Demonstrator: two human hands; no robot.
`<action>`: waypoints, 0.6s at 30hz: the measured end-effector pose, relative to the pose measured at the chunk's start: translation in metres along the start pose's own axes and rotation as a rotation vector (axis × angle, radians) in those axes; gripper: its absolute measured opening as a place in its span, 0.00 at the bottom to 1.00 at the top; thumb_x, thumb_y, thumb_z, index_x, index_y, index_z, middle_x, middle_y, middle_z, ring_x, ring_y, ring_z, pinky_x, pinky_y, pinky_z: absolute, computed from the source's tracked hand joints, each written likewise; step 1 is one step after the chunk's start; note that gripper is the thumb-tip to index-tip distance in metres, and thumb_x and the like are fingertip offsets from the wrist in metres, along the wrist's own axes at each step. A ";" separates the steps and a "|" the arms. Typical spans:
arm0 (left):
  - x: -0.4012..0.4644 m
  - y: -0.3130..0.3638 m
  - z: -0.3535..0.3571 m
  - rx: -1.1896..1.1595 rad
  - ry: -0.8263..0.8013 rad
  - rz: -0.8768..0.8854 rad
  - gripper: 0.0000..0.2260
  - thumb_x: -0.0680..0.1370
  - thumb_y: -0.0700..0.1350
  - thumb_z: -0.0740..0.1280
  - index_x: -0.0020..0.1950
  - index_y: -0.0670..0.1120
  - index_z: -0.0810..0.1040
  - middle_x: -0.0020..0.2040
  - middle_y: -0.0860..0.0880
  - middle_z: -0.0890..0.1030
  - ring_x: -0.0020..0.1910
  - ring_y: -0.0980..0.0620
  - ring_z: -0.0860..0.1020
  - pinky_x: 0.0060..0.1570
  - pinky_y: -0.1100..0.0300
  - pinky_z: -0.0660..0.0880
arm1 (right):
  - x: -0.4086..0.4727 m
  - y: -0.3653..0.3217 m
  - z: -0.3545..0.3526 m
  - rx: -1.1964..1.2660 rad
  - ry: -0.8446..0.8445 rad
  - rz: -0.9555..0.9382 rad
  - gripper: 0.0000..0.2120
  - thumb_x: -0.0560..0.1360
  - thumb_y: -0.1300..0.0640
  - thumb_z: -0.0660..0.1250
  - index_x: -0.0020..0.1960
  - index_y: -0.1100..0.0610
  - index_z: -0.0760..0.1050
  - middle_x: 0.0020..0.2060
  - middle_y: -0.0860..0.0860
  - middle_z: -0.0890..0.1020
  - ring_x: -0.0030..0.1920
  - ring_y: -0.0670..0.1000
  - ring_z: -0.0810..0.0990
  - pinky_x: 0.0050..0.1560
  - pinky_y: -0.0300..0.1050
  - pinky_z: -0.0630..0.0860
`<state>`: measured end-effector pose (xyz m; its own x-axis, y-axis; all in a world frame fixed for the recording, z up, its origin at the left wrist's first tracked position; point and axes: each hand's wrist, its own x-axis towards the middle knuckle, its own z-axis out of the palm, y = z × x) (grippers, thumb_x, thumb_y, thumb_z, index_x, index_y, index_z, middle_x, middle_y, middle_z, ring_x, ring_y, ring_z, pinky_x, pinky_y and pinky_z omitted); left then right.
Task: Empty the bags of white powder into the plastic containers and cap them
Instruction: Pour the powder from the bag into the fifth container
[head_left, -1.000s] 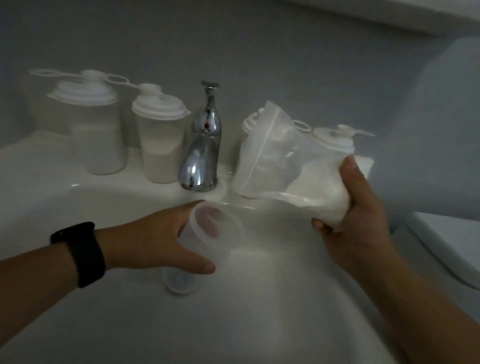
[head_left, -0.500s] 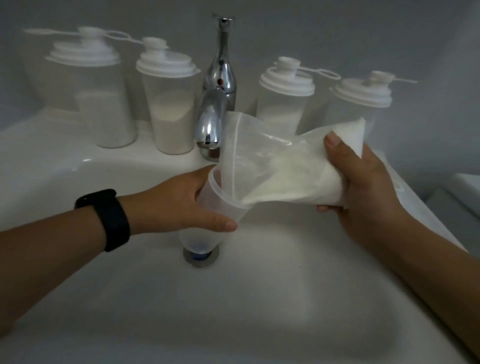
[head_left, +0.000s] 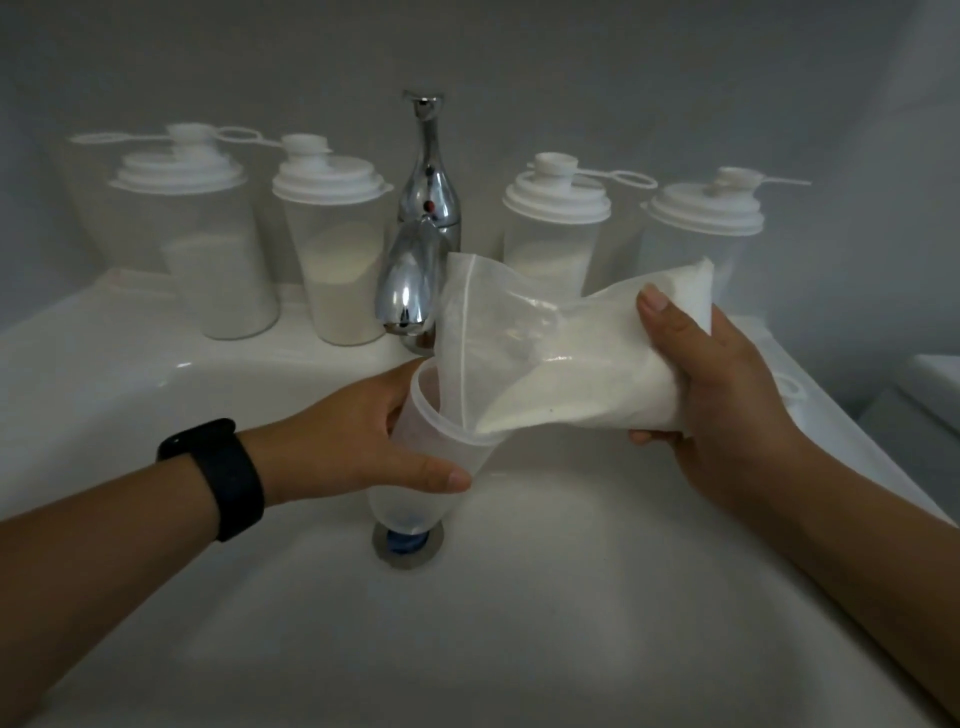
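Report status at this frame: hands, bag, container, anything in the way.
Left hand grips open container over the sink. Right hand holds bag tilted, mouth inside rim. Faucet close behind, not blocking.

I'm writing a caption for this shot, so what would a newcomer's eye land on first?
First, the bag of white powder at centre, gripped by the right hand and tipped with its mouth in the open container, which the left hand holds over the sink drain. Next, the chrome tap behind, flanked by four capped containers, two on each side.
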<state>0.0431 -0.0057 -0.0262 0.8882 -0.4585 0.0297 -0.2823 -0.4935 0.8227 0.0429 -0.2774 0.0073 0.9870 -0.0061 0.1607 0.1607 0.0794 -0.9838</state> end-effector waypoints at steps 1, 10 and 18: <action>0.000 0.000 0.001 -0.001 -0.005 0.005 0.38 0.67 0.52 0.80 0.71 0.69 0.66 0.66 0.70 0.76 0.66 0.66 0.75 0.63 0.66 0.73 | 0.000 0.000 0.000 -0.002 0.002 -0.001 0.19 0.70 0.39 0.72 0.56 0.48 0.79 0.42 0.49 0.86 0.40 0.52 0.85 0.24 0.42 0.74; 0.002 -0.001 -0.001 0.018 -0.001 0.030 0.37 0.66 0.53 0.80 0.70 0.70 0.66 0.65 0.73 0.75 0.66 0.69 0.74 0.59 0.75 0.72 | 0.001 -0.001 -0.001 -0.014 0.023 -0.016 0.24 0.66 0.38 0.69 0.57 0.50 0.78 0.42 0.49 0.86 0.39 0.52 0.85 0.23 0.43 0.74; 0.001 -0.002 0.000 0.043 -0.013 0.018 0.37 0.67 0.56 0.80 0.69 0.71 0.65 0.65 0.75 0.74 0.65 0.71 0.73 0.58 0.75 0.72 | 0.001 0.000 -0.001 -0.027 0.017 -0.025 0.20 0.70 0.40 0.68 0.57 0.50 0.78 0.41 0.49 0.86 0.39 0.52 0.85 0.24 0.43 0.74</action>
<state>0.0447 -0.0057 -0.0275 0.8781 -0.4770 0.0371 -0.3140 -0.5160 0.7970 0.0436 -0.2785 0.0069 0.9826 -0.0248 0.1840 0.1851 0.0522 -0.9813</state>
